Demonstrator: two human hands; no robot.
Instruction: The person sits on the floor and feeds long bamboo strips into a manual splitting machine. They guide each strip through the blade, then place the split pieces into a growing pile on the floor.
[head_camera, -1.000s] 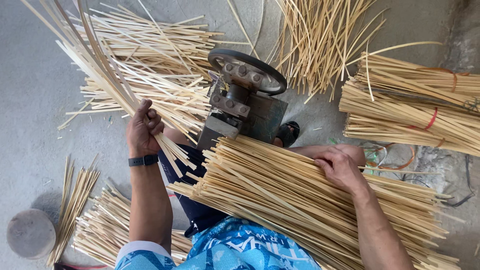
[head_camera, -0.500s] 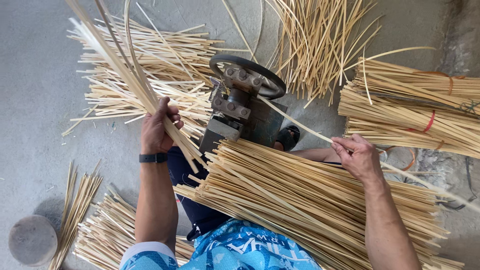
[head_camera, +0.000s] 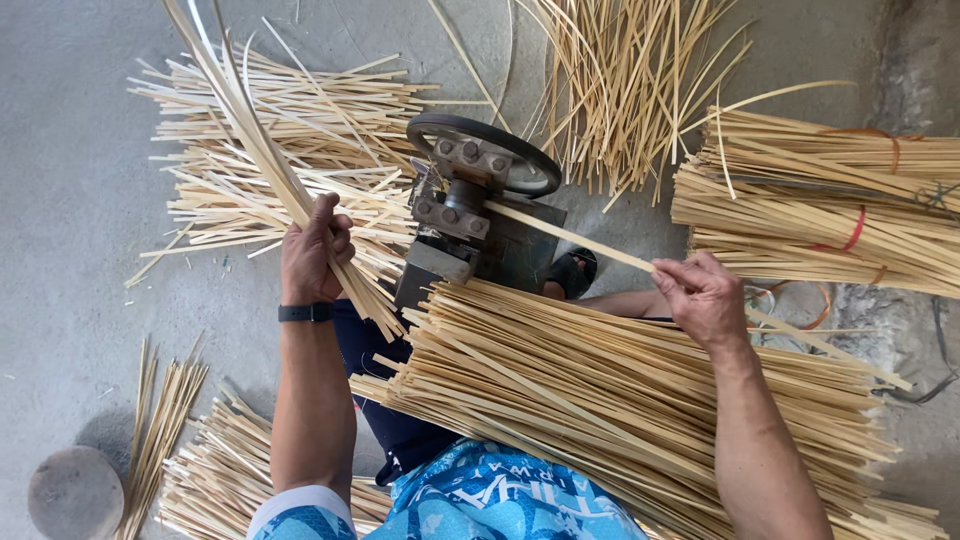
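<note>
Concrete floor (head_camera: 80, 200), bamboo strips strewn. Right hand (head_camera: 703, 296) fingers pinch single strip (head_camera: 570, 237), tip at splitter machine (head_camera: 478, 215), 12 o'clock. Left hand (head_camera: 312, 250) clenched round bundle (head_camera: 245, 110), 10 o'clock. Step: feeding. Next move likely demands straight, steady push.

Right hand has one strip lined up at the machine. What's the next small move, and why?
Probably push the single strip on into the machine. The right hand pinches it, with its tip already at the bolted head below the wheel, while the left hand grips a bundle of strips on the far side.
</note>
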